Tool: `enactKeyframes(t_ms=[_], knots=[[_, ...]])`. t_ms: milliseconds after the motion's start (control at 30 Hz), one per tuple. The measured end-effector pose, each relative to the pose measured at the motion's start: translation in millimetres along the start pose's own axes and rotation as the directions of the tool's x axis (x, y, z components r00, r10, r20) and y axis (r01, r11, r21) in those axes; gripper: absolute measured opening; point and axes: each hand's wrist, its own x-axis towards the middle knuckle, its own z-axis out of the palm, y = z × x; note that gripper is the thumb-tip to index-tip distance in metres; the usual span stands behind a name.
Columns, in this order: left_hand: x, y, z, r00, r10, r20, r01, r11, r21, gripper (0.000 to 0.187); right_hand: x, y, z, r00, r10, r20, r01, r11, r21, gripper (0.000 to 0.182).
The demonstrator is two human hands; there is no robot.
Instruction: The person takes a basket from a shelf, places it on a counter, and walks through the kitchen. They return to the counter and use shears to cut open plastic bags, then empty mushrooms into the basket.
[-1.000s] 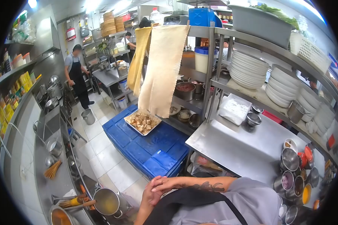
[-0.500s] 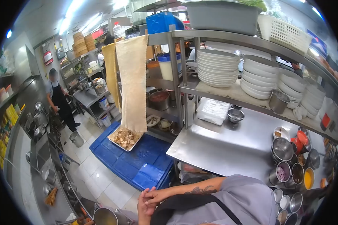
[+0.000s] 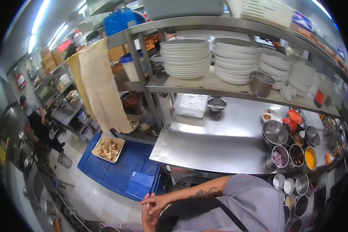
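Both hands are seen low in the head view, in front of the apron [image 3: 189, 210]. The right hand [image 3: 156, 201] is laid over the left hand [image 3: 147, 216], the two touching. The right fingers [image 3: 147, 200] are stretched out flat and nothing is gripped. The left hand is mostly covered; whether its fingers are curled cannot be told, and no object is seen in it. A tattooed forearm [image 3: 205, 191] runs from the right hand toward a grey sleeve [image 3: 251, 201].

Nearest to the hands, just beyond them, the steel counter [image 3: 220, 147] is found, with small metal bowls [image 3: 294, 154] of ingredients clustered at its right end. Stacked white plates [image 3: 185, 58] are kept on the shelf [image 3: 220, 87] above. To the left, on the floor, a blue crate [image 3: 127, 170] is topped by a tray [image 3: 109, 148] of food. Dough sheets [image 3: 102, 85] are hung from the rack. Another person [image 3: 36, 121] is noted far left, well apart.
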Motion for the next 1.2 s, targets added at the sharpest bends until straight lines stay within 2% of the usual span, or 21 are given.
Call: enactKeyframes(t_ms=[33,100,167,200,267,333,400,433,467,533,567,600,767,933,1133,1200], knots=[[1.2,6.0,9.2,0.995,0.046,0.085,-0.054,0.995,0.084,0.059,0.9,-5.6,1.5,1.000,-0.002,-0.026,0.002,1.000,-0.004,0.066],[1.0,17.7,24.6,0.956,0.128,0.264,-0.190,0.956,0.224,0.060,1.4,-21.3,5.3,0.988,-0.092,0.128,0.101,0.993,-0.069,0.065],[-0.9,24.7,21.9,0.916,0.153,0.372,-0.268,0.922,0.278,0.061,-3.2,-44.3,9.8,0.989,-0.079,0.126,0.088,0.994,-0.071,0.064],[-2.1,26.5,14.1,0.892,0.172,0.419,-0.303,0.913,0.271,0.055,-3.9,-50.7,12.8,0.988,-0.063,0.143,0.073,0.995,-0.065,0.063],[-5.4,26.0,-1.8,0.860,0.183,0.476,-0.335,0.906,0.258,0.049,3.1,-37.8,26.1,0.990,-0.049,0.130,0.052,0.998,-0.018,0.064],[-5.5,18.9,-20.3,0.892,0.101,0.440,-0.179,0.974,0.139,0.042,5.8,-32.0,42.7,0.993,-0.034,0.113,0.030,0.999,0.035,0.065],[-9.2,13.2,-34.0,0.912,0.003,0.410,-0.010,1.000,0.014,0.035,2.9,-30.9,63.0,0.994,-0.083,-0.071,0.066,0.976,-0.210,0.063],[-12.6,12.9,-38.8,0.916,-0.049,0.398,0.074,0.996,-0.050,0.033,2.9,-28.3,70.0,0.993,-0.079,-0.086,0.059,0.976,-0.212,0.063],[-15.8,11.7,-42.6,0.911,-0.056,0.409,0.084,0.995,-0.051,0.033,2.8,-25.8,74.6,0.991,-0.086,-0.102,0.056,0.963,-0.264,0.064],[-25.4,13.2,-38.6,0.939,-0.139,0.315,0.165,0.985,-0.056,0.027,-0.5,-30.1,86.1,0.987,-0.087,-0.136,0.039,0.948,-0.317,0.066],[-31.5,11.9,-38.3,0.941,-0.166,0.296,0.193,0.979,-0.064,0.027,-4.3,-31.9,91.2,0.987,-0.043,-0.156,-0.019,0.926,-0.376,0.066],[-33.5,11.7,-36.1,0.938,-0.180,0.295,0.209,0.976,-0.067,0.026,-8.7,-38.0,97.0,0.983,0.002,-0.182,-0.081,0.899,-0.430,0.066],[-42.4,5.4,-28.5,0.918,-0.225,0.326,0.261,0.963,-0.071,0.027,-29.0,-59.3,123.3,0.957,0.053,-0.285,-0.169,0.901,-0.399,0.064],[-50.3,1.3,-26.0,0.902,-0.243,0.358,0.284,0.957,-0.066,0.028,-31.4,-55.0,135.9,0.939,0.035,-0.342,-0.177,0.903,-0.392,0.062],[-54.5,0.4,-16.1,0.914,-0.240,0.326,0.273,0.960,-0.056,0.029,-38.8,-58.6,135.1,0.947,-0.002,-0.322,-0.156,0.872,-0.464,0.064],[-54.6,-2.9,-13.7,0.922,-0.227,0.313,0.257,0.965,-0.058,0.029,-42.7,-59.9,133.5,0.957,0.012,-0.290,-0.176,0.821,-0.544,0.064]])
